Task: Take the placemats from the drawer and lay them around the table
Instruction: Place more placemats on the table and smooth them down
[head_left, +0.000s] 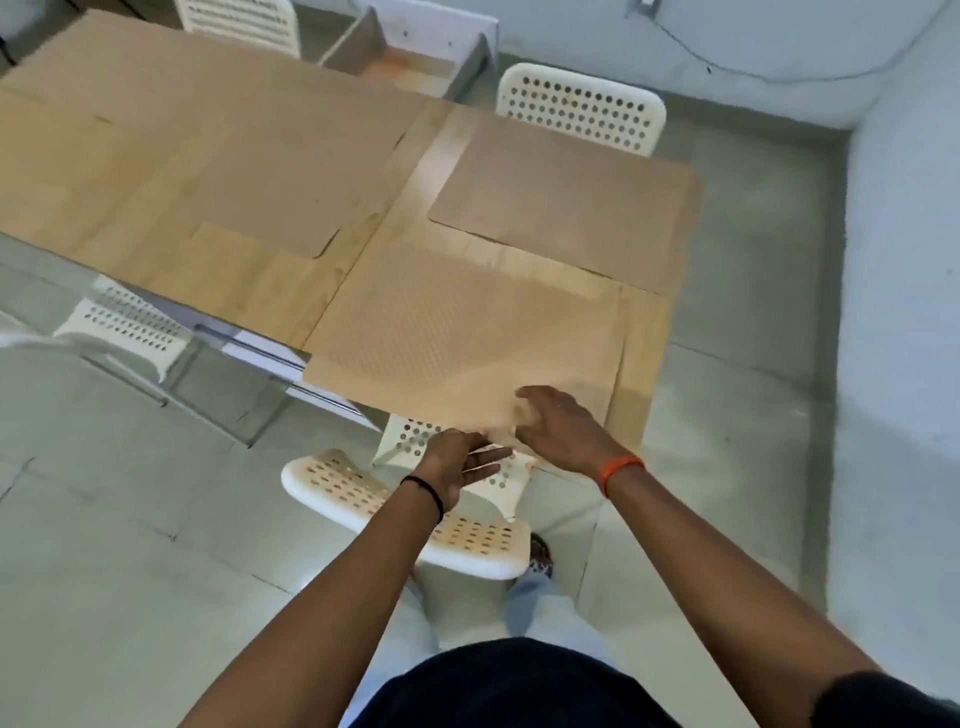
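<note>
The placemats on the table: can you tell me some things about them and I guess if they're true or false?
1. The nearest placemat lies at the table edge in front of a white chair. True.
2. The right hand rests on that placemat's near edge. True.
3. The left hand holds a cup. False: it holds nothing, fingers straight, just off the table edge.
4. The chairs are black. False: they are white with holes.
5. The drawer beyond the table is open. True.
6. Only one placemat is on the table. False: another placemat lies further back on the right, and more to the left.
</note>
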